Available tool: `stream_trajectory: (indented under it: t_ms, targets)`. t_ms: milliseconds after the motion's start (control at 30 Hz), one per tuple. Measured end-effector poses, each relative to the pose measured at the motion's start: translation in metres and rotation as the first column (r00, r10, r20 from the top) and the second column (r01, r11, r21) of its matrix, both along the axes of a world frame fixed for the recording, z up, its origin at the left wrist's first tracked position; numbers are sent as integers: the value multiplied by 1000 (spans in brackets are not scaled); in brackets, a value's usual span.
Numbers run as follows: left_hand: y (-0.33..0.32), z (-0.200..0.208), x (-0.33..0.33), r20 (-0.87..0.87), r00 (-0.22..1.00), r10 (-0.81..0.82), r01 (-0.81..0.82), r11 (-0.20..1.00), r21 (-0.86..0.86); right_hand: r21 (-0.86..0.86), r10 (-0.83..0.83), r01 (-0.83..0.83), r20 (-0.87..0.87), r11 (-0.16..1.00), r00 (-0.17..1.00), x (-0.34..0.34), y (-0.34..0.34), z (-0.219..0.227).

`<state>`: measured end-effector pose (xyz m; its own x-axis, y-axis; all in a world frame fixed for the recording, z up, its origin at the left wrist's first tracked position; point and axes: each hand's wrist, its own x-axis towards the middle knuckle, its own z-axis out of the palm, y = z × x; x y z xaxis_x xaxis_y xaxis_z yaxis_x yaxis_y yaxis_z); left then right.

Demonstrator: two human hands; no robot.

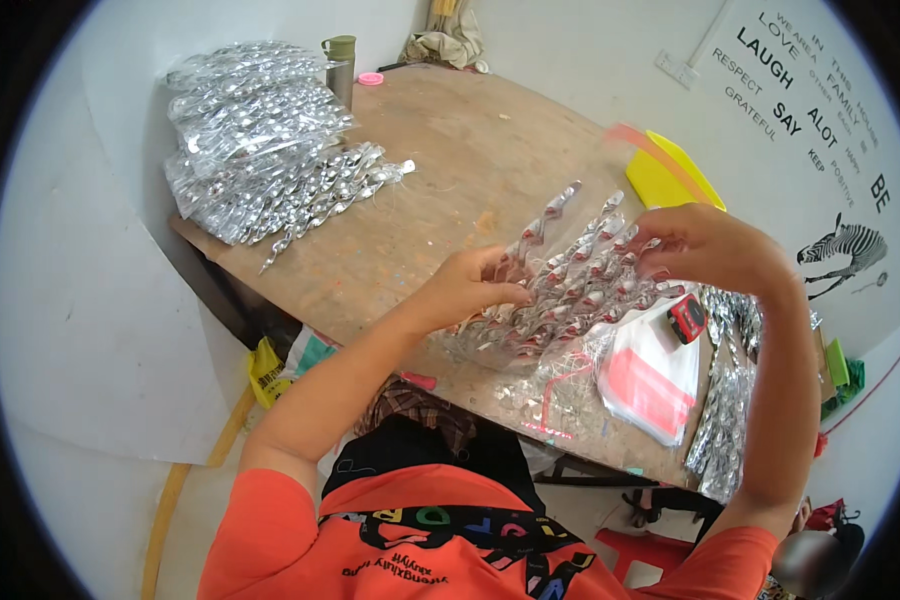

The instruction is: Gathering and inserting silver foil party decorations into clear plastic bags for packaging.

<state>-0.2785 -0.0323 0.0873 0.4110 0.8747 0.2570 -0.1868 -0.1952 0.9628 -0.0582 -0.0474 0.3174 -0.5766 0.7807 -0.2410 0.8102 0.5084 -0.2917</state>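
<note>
Over the near right part of the table I hold a clear plastic bag with several silver twisted spiral strips (575, 280) in it. My left hand (470, 288) is closed on the bag's left side, thumb in front and the other fingers partly behind the plastic. At the bag's upper right, my right hand (715, 245) has its fingers curled at the edge by the strip ends. Below it lies a stack of flat clear bags with red print (645, 385), and a red and black tape measure (686, 318) rests on top.
Bagged silver strips (260, 130) are heaped on the wooden table (450, 130) at the far left, beside a bottle (340, 75) and a pink lid (370, 78). A yellow tray (675, 170) leans near the right wall. More silver strips (722, 420) lie along the right edge.
</note>
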Motion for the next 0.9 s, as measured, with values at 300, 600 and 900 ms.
stream_trajectory:
  t_ms: [300, 600, 900]
  targets:
    - [2, -3, -2, 35, 999, 12, -12, 1000, 18, 68, -86, 68, 324, 995, 942, -16, -10, 3]
    - [-14, -9, 11, -153, 920, 359, -303, 904, 302, 10, -129, 139, -318, 990, 939, -10, -3, -17]
    - [-9, 2, -9, 40, 999, 34, -29, 994, -105, 0, -166, 449, -929, 893, 330, 70, 6, -119]
